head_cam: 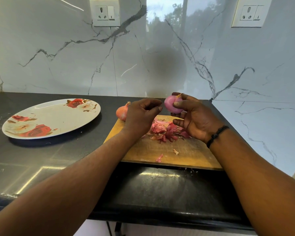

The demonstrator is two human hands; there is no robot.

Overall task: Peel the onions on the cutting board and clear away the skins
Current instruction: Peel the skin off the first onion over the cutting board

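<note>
Looking down through the head camera, our only view, we hold a small, glossy, purple peeled onion (pixel 173 105) in our right hand (pixel 192 120), thumb and fingers curled round it, raised above the rectangular wooden cutting board (pixel 186 153), probably so any last flakes drop onto the wood. A dry tip remains at its top, so we judge the peeling nearly finished. Our left hand (pixel 140 114) hovers just beside it with fingers loosely curled and holding nothing we can see, likely poised to pick at that tip. A heap of pink papery onion skins (pixel 165 131) lies on the board beneath both hands, with a few stray scraps nearer us. A second round onion in its brown-orange skin (pixel 122 111) sits at the board's far left corner, partly hidden by the left hand, not yet peeled. A large oval white plate printed with red roses (pixel 49 119) rests on the dark, polished stone counter (pixel 41 159), well to the left, perhaps waiting for the peeled onions. Behind, a glossy white marble-veined wall (pixel 58 57) carries two white sockets (pixel 105 12) and reflects trees.
</note>
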